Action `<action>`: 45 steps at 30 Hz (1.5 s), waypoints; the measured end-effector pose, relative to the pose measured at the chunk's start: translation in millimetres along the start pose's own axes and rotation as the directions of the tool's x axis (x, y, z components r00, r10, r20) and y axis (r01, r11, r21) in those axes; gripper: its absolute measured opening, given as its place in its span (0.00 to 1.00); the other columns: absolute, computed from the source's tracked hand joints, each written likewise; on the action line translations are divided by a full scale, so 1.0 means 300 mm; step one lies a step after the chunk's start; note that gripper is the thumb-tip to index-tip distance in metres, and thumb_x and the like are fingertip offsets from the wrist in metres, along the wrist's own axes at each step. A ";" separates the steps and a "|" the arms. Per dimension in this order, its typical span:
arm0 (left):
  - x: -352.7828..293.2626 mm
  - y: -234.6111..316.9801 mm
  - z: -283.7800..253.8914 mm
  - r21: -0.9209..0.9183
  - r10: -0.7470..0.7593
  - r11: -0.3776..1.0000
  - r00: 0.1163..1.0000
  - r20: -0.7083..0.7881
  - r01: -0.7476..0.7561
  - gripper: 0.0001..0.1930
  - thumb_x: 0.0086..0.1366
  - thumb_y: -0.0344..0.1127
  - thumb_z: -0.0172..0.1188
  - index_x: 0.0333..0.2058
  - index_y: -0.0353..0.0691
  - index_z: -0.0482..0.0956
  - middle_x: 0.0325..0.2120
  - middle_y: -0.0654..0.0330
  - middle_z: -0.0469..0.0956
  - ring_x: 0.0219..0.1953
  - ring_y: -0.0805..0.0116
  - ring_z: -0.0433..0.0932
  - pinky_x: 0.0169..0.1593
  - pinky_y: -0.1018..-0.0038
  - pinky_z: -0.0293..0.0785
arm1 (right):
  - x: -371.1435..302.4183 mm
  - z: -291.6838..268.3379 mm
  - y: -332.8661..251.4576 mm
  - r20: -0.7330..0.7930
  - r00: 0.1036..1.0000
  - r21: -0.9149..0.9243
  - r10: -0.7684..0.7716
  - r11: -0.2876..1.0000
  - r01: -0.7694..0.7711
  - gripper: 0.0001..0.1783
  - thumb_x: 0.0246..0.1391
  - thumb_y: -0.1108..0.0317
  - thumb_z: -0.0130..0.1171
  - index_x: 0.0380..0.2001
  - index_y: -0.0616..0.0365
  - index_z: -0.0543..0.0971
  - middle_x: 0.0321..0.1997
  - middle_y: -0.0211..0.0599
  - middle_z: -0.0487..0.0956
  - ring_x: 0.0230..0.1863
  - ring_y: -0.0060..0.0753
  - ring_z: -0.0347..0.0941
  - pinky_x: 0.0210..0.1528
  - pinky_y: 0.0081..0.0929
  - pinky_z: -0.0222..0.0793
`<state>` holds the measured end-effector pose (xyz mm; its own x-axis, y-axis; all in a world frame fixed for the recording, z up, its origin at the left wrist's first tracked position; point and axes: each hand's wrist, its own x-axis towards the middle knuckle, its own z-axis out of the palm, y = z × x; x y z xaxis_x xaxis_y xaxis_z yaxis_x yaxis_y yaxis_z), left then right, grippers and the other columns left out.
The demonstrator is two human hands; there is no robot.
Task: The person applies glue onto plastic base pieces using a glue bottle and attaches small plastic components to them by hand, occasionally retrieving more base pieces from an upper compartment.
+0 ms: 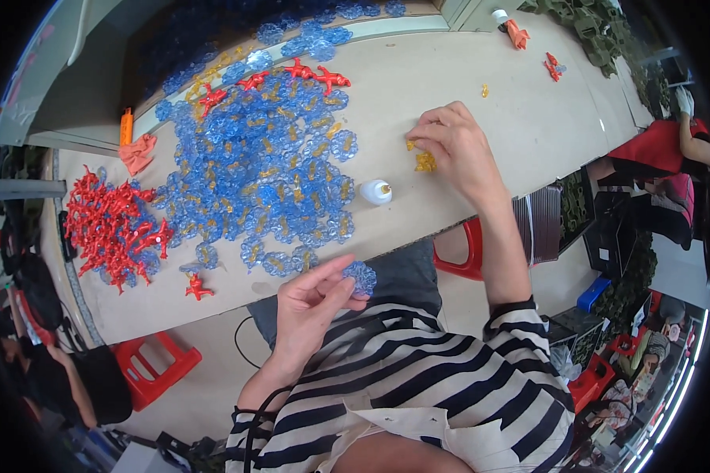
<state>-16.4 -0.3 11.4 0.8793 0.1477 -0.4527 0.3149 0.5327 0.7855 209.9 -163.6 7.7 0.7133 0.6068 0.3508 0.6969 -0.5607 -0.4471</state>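
Workshop background, head view: red stools [162, 370] at lower left and below centre right, co-workers along the right rim, pale table [418, 79] running across the upper half of the frame.

Left hand [306, 309]: low centre, forearm rising from the lower edge, wrist angled up and to the right, palm turned partly upward. Thumb and fingertips pinching a blue translucent disc [360, 277] with scalloped edge, held in front of the table's near edge.

Right hand [459, 150]: right of centre, forearm reaching nearly straight up from the striped sleeve [519, 323], wrist bent to the left, back of hand upward. Fingers curled, thumb and forefinger drawn together beside a small yellow piece [410, 145]; whether gripped, cannot tell. Just below the fingertips, on the table: yellow cluster [425, 162].

Left of the right hand, near mid-frame: white bottle [376, 191] with narrow tip. Spread over upper left centre: blue disc pile [252, 165], many with yellow parts on top. At far left: red figure heap [110, 225], with a single red figure [198, 286] apart, lower right of it. Above the heap: orange cloth [137, 154].
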 end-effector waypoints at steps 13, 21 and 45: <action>0.018 -0.018 0.003 -0.053 0.072 0.996 0.997 -0.028 -0.074 0.16 0.60 0.21 0.53 0.49 0.33 0.72 0.31 0.56 0.78 0.32 0.71 0.79 0.36 0.78 0.79 | -0.233 -0.060 -0.286 0.239 0.943 0.651 0.229 0.683 -0.331 0.11 0.44 0.81 0.59 0.34 0.63 0.80 0.23 0.36 0.76 0.24 0.22 0.69 0.27 0.16 0.63; 0.013 -0.035 0.006 -0.032 0.096 0.995 0.995 -0.032 -0.097 0.16 0.61 0.21 0.53 0.49 0.34 0.72 0.32 0.56 0.78 0.33 0.72 0.79 0.37 0.79 0.79 | -0.289 0.021 -0.342 0.078 0.979 0.712 0.188 0.677 -0.186 0.14 0.40 0.81 0.63 0.35 0.60 0.81 0.25 0.33 0.77 0.24 0.25 0.67 0.28 0.20 0.63; 0.014 -0.038 0.010 0.074 0.143 0.987 0.989 -0.032 -0.140 0.16 0.59 0.21 0.54 0.48 0.34 0.73 0.36 0.57 0.77 0.35 0.75 0.77 0.39 0.80 0.78 | -0.305 0.036 -0.347 0.129 0.990 0.519 0.052 0.848 -0.112 0.17 0.31 0.79 0.67 0.32 0.57 0.83 0.27 0.32 0.77 0.28 0.27 0.67 0.27 0.20 0.63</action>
<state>-15.2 -8.3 2.0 0.9032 0.2490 -0.3495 0.2144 0.4437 0.8702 71.4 -154.5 13.3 0.7328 0.6446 0.2179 0.4722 -0.2510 -0.8450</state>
